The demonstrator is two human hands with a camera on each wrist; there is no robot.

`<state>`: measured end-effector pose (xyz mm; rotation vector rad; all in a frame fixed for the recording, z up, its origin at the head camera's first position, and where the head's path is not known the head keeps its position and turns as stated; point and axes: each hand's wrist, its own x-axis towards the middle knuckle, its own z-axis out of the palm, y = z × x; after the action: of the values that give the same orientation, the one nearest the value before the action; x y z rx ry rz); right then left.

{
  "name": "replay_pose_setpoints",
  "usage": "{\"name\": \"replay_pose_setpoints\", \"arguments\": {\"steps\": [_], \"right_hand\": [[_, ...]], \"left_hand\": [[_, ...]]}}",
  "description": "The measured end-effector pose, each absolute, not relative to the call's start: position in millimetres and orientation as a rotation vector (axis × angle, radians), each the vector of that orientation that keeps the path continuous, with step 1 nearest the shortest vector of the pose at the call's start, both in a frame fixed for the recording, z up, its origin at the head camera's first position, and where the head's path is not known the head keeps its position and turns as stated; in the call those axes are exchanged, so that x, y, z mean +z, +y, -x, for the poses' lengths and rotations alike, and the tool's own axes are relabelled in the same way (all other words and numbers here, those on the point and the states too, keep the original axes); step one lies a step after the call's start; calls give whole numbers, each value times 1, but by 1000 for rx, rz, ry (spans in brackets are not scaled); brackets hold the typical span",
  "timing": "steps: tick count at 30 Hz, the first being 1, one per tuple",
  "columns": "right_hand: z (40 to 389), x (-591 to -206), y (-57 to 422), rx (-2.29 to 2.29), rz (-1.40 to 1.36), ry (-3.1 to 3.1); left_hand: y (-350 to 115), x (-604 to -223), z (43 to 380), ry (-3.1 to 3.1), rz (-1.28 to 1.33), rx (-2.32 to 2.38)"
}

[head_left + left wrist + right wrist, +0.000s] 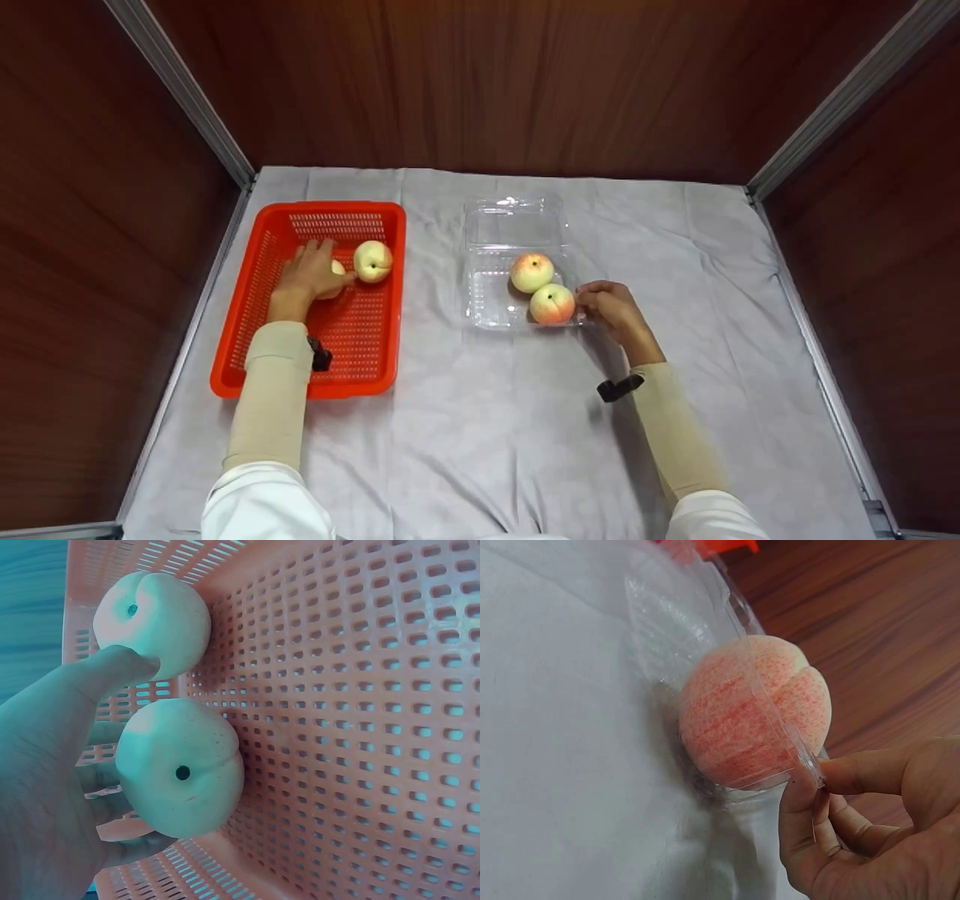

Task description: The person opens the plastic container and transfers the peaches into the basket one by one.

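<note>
Looks like pick-up, spanning a peach (180, 767) in the red basket (352, 341) with left hand (306, 274) spread, unclenched, while pinching the clear clamshell (491, 292) rim with right hand (611, 306); probably needs closing thumb onto fruit, clear of neighbouring peach (373, 261), before lifting.

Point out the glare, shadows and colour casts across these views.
Head: bright glints on the clear container, soft shadow beside the right sleeve; left wrist: strong blue-green cast over the left hand; right wrist: whitish glare on the container's plastic, dim shadow beside it.
</note>
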<state>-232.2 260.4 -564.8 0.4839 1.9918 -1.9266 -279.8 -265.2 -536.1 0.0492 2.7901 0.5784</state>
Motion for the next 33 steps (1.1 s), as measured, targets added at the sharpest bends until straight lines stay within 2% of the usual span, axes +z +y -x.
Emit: {"name": "replay_pose_setpoints", "arguments": {"steps": [33], "right_hand": [[233,-566,260,-1910,-477,2009]], "left_hand": [[-256,-518,284,2841,-132,551]]}}
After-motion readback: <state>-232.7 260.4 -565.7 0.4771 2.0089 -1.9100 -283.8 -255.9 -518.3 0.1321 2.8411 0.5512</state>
